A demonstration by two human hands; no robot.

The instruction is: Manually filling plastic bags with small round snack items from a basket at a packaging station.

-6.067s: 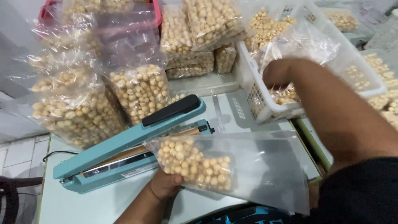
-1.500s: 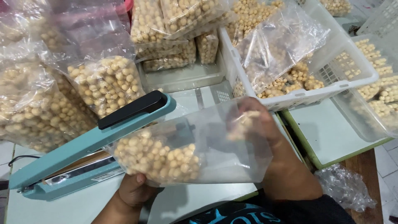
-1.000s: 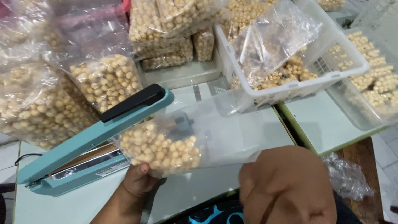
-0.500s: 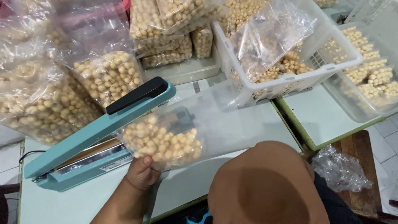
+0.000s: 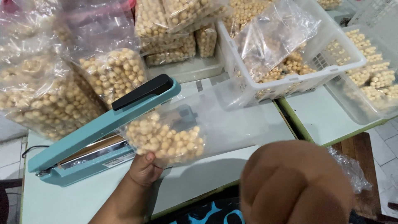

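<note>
My left hand (image 5: 145, 168) grips the bottom of a clear plastic bag (image 5: 186, 128) partly filled with round beige snack balls, held on its side above the table. The bag's mouth points right, towards the white basket (image 5: 286, 85). Behind the bag stands a teal impulse sealer (image 5: 95, 130) with its black-handled arm raised. My right hand (image 5: 296, 184) is close to the camera, blurred, curled into a fist, away from the bag; whether it holds anything cannot be seen.
Several filled bags (image 5: 45, 95) are piled at the left and back. The white basket holds loose balls and a crumpled clear bag (image 5: 277, 37). A clear tub of balls (image 5: 373, 79) sits at right. A crumpled plastic bag (image 5: 352, 170) lies on a wooden surface.
My right hand came out of the bag's mouth and rose close to the camera. My left hand keeps holding the bag in about the same place.
</note>
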